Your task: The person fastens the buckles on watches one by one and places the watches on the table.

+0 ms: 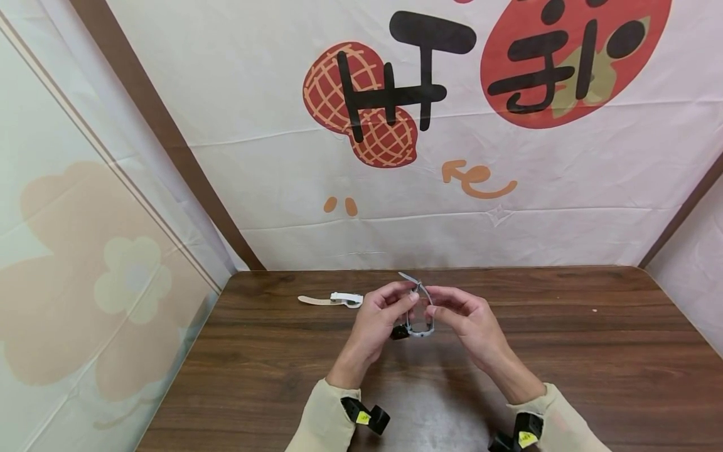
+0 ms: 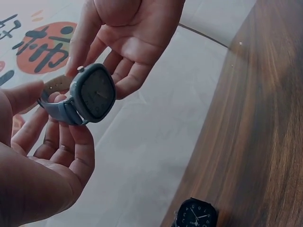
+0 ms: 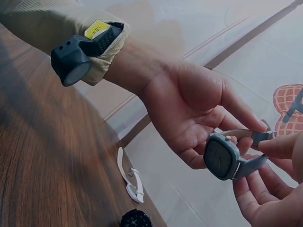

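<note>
A blue-grey wristwatch [image 1: 420, 333] is held above the table between both hands, its strap bent into a loop with the squarish case at the bottom. On one side of the loop, my left hand [image 1: 375, 317] pinches the strap between thumb and fingers. My right hand [image 1: 473, 321] pinches the strap on the opposite side. One strap end sticks up past the fingertips in the head view. The dark dial [image 2: 98, 93] and the crown show in the left wrist view. Fingers partly hide where the strap ends meet in the right wrist view [image 3: 246, 165].
A black wristwatch [image 1: 399, 332] lies on the wooden table [image 1: 254, 376], just below the hands. Further left, near the back edge, lies a white wristwatch [image 1: 346, 299] with its strap stretched out. A printed cloth [image 1: 271, 182] hangs behind the table.
</note>
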Tool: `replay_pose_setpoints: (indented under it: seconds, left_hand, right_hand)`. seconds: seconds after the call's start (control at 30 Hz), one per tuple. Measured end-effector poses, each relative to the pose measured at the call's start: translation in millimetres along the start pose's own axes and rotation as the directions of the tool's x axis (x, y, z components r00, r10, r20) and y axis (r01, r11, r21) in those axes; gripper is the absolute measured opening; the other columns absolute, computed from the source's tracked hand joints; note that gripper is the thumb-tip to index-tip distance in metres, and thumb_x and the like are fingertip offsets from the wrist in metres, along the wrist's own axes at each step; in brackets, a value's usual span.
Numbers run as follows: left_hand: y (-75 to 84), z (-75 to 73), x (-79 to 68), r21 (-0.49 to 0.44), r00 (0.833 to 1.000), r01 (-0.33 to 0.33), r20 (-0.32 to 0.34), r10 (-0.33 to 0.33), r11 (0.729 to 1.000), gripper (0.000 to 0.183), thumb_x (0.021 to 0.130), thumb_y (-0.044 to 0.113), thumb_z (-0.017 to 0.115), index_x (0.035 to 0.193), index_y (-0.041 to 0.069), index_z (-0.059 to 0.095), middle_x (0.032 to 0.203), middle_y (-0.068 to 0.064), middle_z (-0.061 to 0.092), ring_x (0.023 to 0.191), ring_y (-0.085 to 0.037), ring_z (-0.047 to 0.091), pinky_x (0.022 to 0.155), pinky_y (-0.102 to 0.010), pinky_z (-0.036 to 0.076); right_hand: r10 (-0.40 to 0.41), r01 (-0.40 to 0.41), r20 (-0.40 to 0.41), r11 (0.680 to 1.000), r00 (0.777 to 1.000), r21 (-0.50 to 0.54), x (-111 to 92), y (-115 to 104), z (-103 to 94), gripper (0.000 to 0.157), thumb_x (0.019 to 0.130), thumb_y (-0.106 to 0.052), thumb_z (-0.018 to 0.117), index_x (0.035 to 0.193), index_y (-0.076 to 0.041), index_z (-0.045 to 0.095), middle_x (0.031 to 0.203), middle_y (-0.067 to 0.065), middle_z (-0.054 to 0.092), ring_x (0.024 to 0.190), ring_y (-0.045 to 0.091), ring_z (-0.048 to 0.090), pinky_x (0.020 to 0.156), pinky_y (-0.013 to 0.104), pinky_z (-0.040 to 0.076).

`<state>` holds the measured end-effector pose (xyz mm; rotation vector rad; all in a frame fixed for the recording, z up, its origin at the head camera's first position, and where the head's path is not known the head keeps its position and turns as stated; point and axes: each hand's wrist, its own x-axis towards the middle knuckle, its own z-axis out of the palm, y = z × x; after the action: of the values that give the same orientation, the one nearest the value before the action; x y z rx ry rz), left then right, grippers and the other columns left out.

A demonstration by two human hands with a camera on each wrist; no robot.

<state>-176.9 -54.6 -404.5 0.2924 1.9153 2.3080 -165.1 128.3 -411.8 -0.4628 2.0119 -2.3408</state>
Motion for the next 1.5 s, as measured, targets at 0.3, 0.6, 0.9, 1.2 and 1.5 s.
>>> replay_pose_setpoints:
  seconds: [0.3,0.6,0.9,1.2,1.5]
  left_hand:
    - [0.6,-0.1,-1.4,0.021,1.0,-0.003,0.0,0.003,1.0,0.029,0.095,0.01,0.065,0.118,-0.006,0.065,0.088,0.0,0.066,0.069,-0.01,0.059,0.07,-0.025,0.053]
    - [3.3,1.4,-2.8,0.028,1.0,-0.006,0.001,0.006,1.0,0.027,0.094,0.009,0.065,0.118,-0.004,0.066,0.089,0.0,0.067,0.07,-0.011,0.059,0.074,-0.031,0.054]
    - [4.6,0.5,-3.8,0.059,0.999,-0.025,0.026,0.023,0.998,0.027,0.094,0.012,0.068,0.116,-0.003,0.068,0.09,0.002,0.067,0.073,-0.012,0.06,0.074,-0.029,0.055]
    - [3.9,2.0,-4.3,0.094,0.999,-0.038,0.021,0.036,0.995,0.024,0.093,0.01,0.068,0.113,-0.002,0.069,0.085,0.003,0.065,0.071,-0.015,0.059,0.067,-0.024,0.053]
    - [4.8,2.5,-4.6,0.119,0.999,-0.025,0.033,0.021,0.993,0.025,0.092,0.009,0.069,0.114,-0.003,0.07,0.091,0.004,0.069,0.075,-0.008,0.061,0.069,-0.023,0.054]
  right_hand:
    - [0.018,-0.017,-0.022,1.0,1.0,0.015,-0.5,-1.3,1.6,0.035,0.09,-0.002,0.07,0.119,0.013,0.059,0.095,0.004,0.072,0.09,0.01,0.068,0.081,0.025,0.055]
    - [0.019,-0.018,-0.033,1.0,0.999,0.016,-1.2,-2.3,2.1,0.035,0.09,-0.004,0.07,0.118,0.014,0.06,0.095,0.006,0.072,0.088,0.012,0.069,0.081,0.027,0.056]
    - [0.013,-0.013,-0.037,1.0,0.999,0.02,-1.7,-2.5,2.7,0.035,0.091,-0.004,0.07,0.119,0.015,0.06,0.096,-0.002,0.073,0.088,0.013,0.07,0.082,0.027,0.057]
    - [-0.017,0.017,-0.03,1.0,0.999,0.015,-2.4,-1.0,4.1,0.034,0.091,-0.003,0.069,0.118,0.016,0.061,0.097,-0.001,0.074,0.085,0.013,0.071,0.081,0.029,0.058]
    - [-0.008,0.01,-0.047,0.999,0.999,0.042,-1.4,-0.4,4.7,0.03,0.088,0.001,0.071,0.115,0.013,0.061,0.091,-0.004,0.074,0.087,0.009,0.07,0.08,0.024,0.056]
